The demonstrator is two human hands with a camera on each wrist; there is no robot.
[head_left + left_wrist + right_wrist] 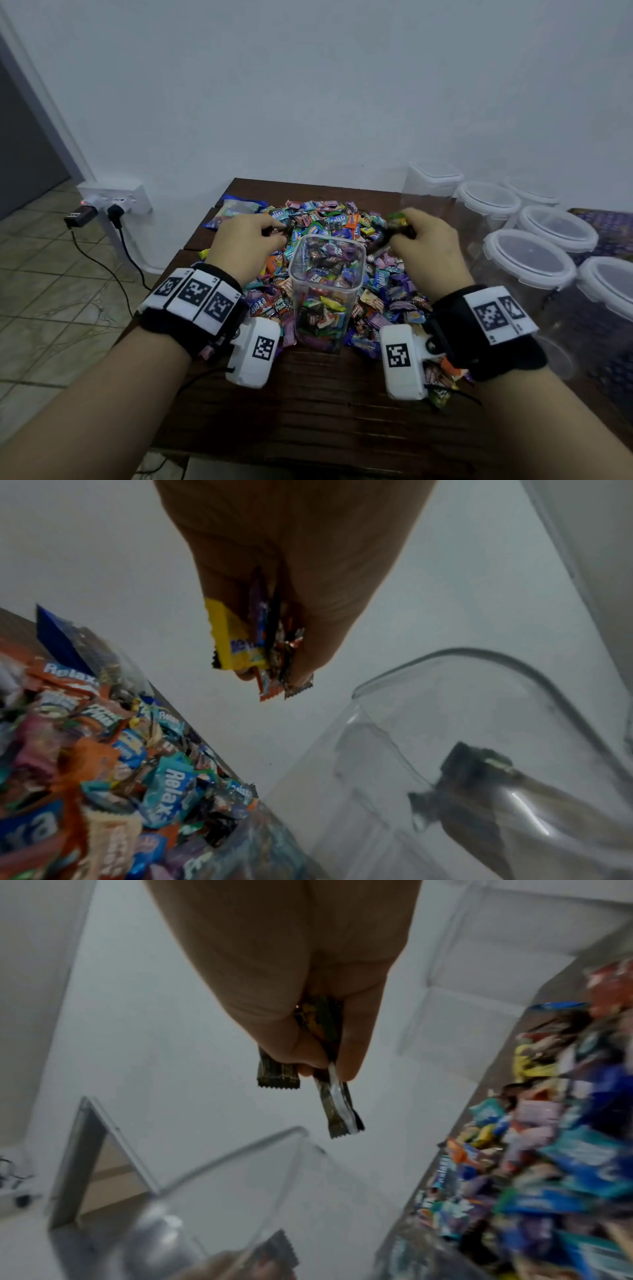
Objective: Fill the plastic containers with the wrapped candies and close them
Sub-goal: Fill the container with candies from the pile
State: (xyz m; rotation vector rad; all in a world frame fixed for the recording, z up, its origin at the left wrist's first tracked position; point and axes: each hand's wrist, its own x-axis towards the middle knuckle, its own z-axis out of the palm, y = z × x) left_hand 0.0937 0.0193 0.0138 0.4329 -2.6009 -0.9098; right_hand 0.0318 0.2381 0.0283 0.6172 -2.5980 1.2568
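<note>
A clear square container [327,291], open and largely filled with wrapped candies, stands in the middle of the dark wooden table [315,404]. A loose heap of candies [329,219] spreads behind and around it. My left hand [251,240] hovers left of the container's rim and grips a bunch of candies [255,642], a yellow one among them. My right hand [416,233] hovers right of the rim and holds several dark wrapped candies [329,1085] with a green one on top. The container rim [479,658] shows below each hand in the wrist views.
Several round white-lidded containers [529,260] and a tall square one [433,185] stand at the right. A blue candy bag [236,207] lies at the heap's back left. A wall socket with plugs [113,202] and a cable is on the left, over tiled floor.
</note>
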